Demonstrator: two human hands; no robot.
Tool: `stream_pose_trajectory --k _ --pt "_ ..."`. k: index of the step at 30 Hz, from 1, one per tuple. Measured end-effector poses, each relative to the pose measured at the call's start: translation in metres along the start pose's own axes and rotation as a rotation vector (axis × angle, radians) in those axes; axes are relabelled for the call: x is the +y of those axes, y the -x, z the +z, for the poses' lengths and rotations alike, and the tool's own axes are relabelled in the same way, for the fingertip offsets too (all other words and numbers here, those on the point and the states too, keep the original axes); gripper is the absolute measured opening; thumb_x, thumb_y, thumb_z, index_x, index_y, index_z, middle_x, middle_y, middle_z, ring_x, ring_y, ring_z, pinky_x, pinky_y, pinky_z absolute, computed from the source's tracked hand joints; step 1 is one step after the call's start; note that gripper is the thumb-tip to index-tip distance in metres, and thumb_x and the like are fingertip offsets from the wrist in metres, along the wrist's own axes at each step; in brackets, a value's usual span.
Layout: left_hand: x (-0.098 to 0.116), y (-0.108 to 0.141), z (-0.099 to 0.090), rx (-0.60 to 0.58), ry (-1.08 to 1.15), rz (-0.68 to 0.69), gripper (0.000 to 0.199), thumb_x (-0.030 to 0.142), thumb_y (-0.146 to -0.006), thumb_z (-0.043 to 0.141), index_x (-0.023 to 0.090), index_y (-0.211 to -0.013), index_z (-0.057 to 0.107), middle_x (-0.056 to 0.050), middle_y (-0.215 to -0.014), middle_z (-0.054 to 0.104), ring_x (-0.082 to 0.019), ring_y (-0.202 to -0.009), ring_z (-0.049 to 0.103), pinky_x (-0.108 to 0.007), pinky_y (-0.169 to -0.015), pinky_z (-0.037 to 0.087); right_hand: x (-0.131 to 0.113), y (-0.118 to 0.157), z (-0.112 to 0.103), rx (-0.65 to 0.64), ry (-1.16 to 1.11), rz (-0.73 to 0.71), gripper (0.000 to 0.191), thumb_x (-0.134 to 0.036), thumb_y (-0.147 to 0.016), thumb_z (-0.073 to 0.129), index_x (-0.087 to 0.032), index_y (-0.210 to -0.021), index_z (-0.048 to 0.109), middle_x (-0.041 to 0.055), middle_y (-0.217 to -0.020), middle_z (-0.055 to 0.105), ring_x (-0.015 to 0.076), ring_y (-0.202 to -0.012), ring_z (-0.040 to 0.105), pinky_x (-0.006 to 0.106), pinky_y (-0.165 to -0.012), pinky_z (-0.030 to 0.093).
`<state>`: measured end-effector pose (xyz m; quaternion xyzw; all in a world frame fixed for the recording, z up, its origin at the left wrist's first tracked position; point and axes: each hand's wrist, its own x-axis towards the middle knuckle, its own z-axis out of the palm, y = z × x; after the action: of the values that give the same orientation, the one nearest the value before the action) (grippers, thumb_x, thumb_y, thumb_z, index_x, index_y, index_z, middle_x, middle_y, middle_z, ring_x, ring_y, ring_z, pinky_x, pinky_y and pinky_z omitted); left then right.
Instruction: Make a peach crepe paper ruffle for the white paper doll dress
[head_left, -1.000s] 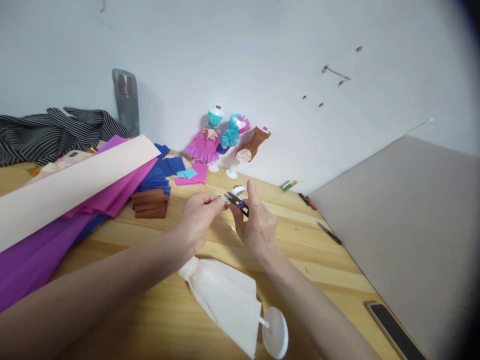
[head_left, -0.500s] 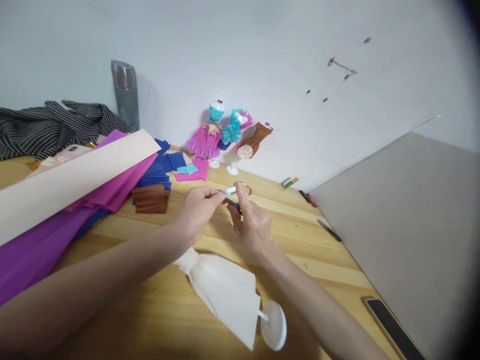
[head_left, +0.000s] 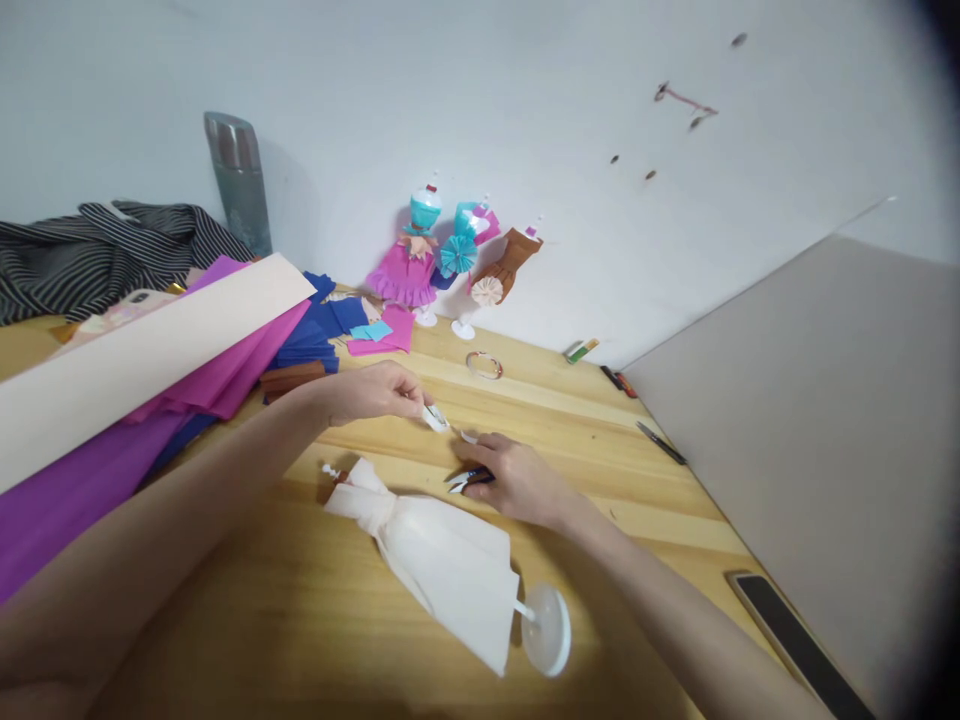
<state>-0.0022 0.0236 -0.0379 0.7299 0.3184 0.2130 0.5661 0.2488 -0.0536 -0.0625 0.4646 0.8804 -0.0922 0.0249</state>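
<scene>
My left hand [head_left: 386,392] pinches a small white piece [head_left: 436,418] that has a dark mark on it. My right hand [head_left: 517,478] is closed round small dark-handled scissors [head_left: 469,482], whose blades point left; a white bit [head_left: 469,437] shows at its fingertips. Below both hands, a mini dress stand in a white paper dress [head_left: 450,550] lies on the table, its round base [head_left: 547,630] to the right.
Dressed mini stands [head_left: 405,270] lean by the wall, with a bracelet [head_left: 484,365] in front. Coloured paper sheets [head_left: 157,345], a striped cloth [head_left: 112,250] and a grey bottle [head_left: 240,190] are left. A pen [head_left: 660,442] and phone [head_left: 795,640] lie right.
My hands have moved apart, the left one up and leftward, the right one down with the scissors. The white piece and the top of the dress stand now show.
</scene>
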Motion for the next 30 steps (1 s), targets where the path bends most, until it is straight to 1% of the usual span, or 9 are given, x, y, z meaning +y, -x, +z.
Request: stream_pose_trajectory --k 2,5,8,10,13,15,20,23,30 --pt "-0.002 0.0 0.0 -0.126 0.011 0.007 0.018 0.03 -0.069 0.066 0.013 -0.064 0.061 -0.01 -0.112 0.067 -0.022 -0.103 0.06 -0.027 -0.085 0.042 0.002 0.001 -0.002 0.02 -0.026 -0.026 0.031 -0.029 -0.076 0.069 -0.02 -0.105 0.065 0.0097 -0.097 0.066 0.0241 -0.091 0.06 0.034 -0.078 0.045" --pt "-0.003 -0.001 0.001 -0.232 0.039 0.033 0.018 0.028 -0.071 0.068 0.013 -0.066 0.06 -0.011 -0.116 0.066 -0.022 -0.109 0.058 -0.028 -0.09 0.041 0.004 -0.002 -0.004 0.169 -0.185 -0.018 0.024 -0.025 -0.08 0.064 -0.019 -0.103 0.066 0.0103 -0.097 0.066 0.0226 -0.091 0.059 0.035 -0.081 0.045" --pt "-0.001 0.001 0.004 -0.234 0.068 0.038 0.017 0.026 -0.07 0.069 0.014 -0.063 0.059 -0.01 -0.118 0.066 -0.021 -0.107 0.06 -0.027 -0.089 0.044 0.0 -0.015 -0.003 0.325 -0.376 -0.03 0.023 -0.018 -0.081 0.058 -0.016 -0.103 0.065 0.0106 -0.097 0.066 0.0197 -0.087 0.058 0.034 -0.078 0.045" --pt "0.001 0.003 0.005 -0.19 0.077 -0.037 0.016 0.027 -0.069 0.069 0.014 -0.065 0.062 -0.011 -0.12 0.065 -0.019 -0.09 0.067 -0.026 -0.076 0.05 -0.007 -0.025 -0.003 0.367 -0.485 -0.028 0.021 -0.017 -0.08 0.057 -0.014 -0.098 0.065 0.0086 -0.09 0.065 0.0168 -0.078 0.057 0.031 -0.071 0.045" --pt "0.009 0.009 0.005 -0.143 0.057 -0.144 0.017 0.03 -0.068 0.069 0.014 -0.072 0.064 -0.012 -0.094 0.072 -0.014 -0.054 0.065 -0.022 -0.049 0.048 -0.017 -0.036 -0.008 0.372 -0.722 0.055 0.017 -0.024 -0.079 0.056 -0.013 -0.088 0.066 0.0045 -0.079 0.063 0.0127 -0.065 0.052 0.027 -0.062 0.041" --pt "0.016 0.013 0.004 -0.129 0.036 -0.131 0.016 0.03 -0.07 0.067 0.014 -0.072 0.063 -0.008 -0.071 0.07 -0.012 -0.043 0.06 -0.019 -0.041 0.043 -0.022 -0.038 -0.012 0.348 -0.917 0.105 0.022 -0.031 -0.08 0.057 -0.013 -0.088 0.067 0.0025 -0.075 0.063 0.0108 -0.06 0.048 0.025 -0.057 0.038" --pt "0.025 0.015 0.003 -0.092 -0.001 -0.047 0.013 0.027 -0.074 0.063 0.014 -0.074 0.061 0.0 -0.053 0.061 -0.009 -0.036 0.053 -0.016 -0.037 0.039 -0.036 -0.036 -0.021 0.392 -1.162 0.177 0.03 -0.04 -0.075 0.062 -0.012 -0.084 0.067 -0.0001 -0.066 0.059 0.0077 -0.052 0.041 0.023 -0.05 0.031" --pt "0.024 0.015 0.003 -0.089 -0.03 -0.053 0.013 0.027 -0.074 0.062 0.015 -0.075 0.061 0.003 -0.042 0.054 -0.01 -0.035 0.051 -0.016 -0.038 0.038 -0.045 -0.036 -0.024 0.403 -1.187 0.177 0.028 -0.04 -0.072 0.066 -0.013 -0.082 0.065 -0.0015 -0.064 0.057 0.0075 -0.052 0.042 0.022 -0.05 0.032" --pt "0.029 0.018 0.006 -0.065 -0.071 -0.066 0.01 0.025 -0.074 0.06 0.015 -0.071 0.061 0.002 -0.04 0.055 -0.008 -0.034 0.048 -0.016 -0.038 0.035 -0.049 -0.04 -0.028 0.379 -1.138 0.117 0.022 -0.034 -0.071 0.064 -0.015 -0.065 0.056 -0.0055 -0.055 0.046 0.0059 -0.048 0.035 0.021 -0.048 0.029"
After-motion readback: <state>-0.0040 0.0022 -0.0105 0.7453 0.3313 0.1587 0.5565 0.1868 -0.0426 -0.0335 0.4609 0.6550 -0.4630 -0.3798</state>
